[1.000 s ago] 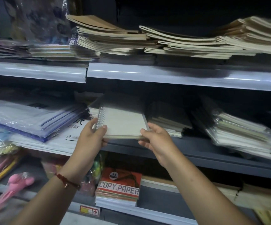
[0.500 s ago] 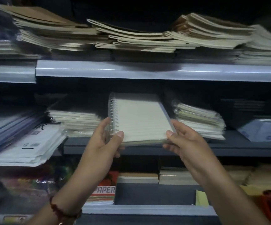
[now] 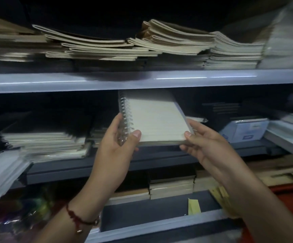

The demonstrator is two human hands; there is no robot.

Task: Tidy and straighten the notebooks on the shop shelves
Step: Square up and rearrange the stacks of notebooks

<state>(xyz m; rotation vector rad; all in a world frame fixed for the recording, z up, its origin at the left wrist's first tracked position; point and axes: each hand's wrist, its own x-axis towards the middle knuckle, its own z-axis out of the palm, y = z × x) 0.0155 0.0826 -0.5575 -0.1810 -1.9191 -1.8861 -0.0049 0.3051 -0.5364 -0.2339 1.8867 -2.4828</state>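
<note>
From my head camera I look at three shelf levels, and I hold a spiral notebook up in front of the middle shelf, its wire coil on the left and its pale lined cover tilted toward me. My left hand grips the coil edge, fingers curled behind the wire and the thumb pressed on the front near the lower left corner; a red cord bracelet sits on that wrist. My right hand pinches the lower right corner, thumb on top and fingers underneath. The notebook is off the shelf, raised just under the pale front lip of the upper shelf. On that upper shelf lie uneven, slumping stacks of cream notebooks (edges fanned out, some overlapping). On the middle shelf, to the left of my hands, sits a low stack of white-paged pads, and to the right a light blue box. Below, on the lower shelf, small stacks of brown-covered books stand side by side beside a yellow slip of paper.
</note>
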